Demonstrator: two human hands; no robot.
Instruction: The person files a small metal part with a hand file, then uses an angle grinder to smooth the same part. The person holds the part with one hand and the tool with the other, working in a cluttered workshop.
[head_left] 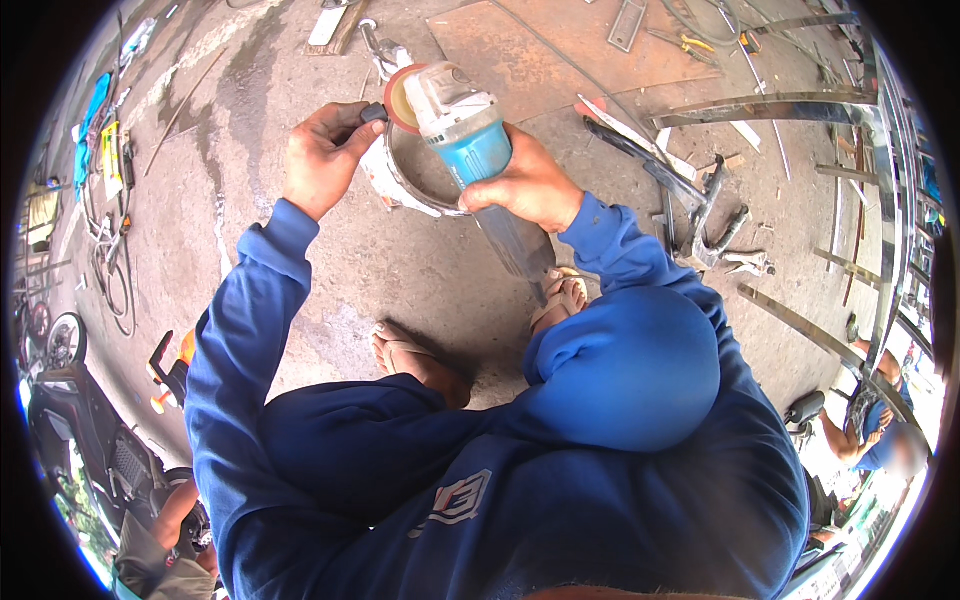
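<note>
My right hand (pixel 530 182) is wrapped round the teal body of an angle grinder (pixel 473 152) with a grey metal head. The grinder's reddish disc (pixel 401 98) faces my left hand (pixel 327 158). Between thumb and fingers, that hand pinches a small dark block (pixel 373 112) close to the disc's edge; whether the two touch I cannot tell. Below the grinder, a round, pale-rimmed container (pixel 412 203) stands on the concrete floor, partly hidden by the tool and my hand.
Locking pliers (pixel 380 48) lie beyond the disc. A black metal bracket (pixel 708 205) rests on the right, near a long metal frame (pixel 880 190). Cables (pixel 118 265) and a motorcycle (pixel 85 425) are at left. Two other people are at the lower sides; my sandalled feet are below.
</note>
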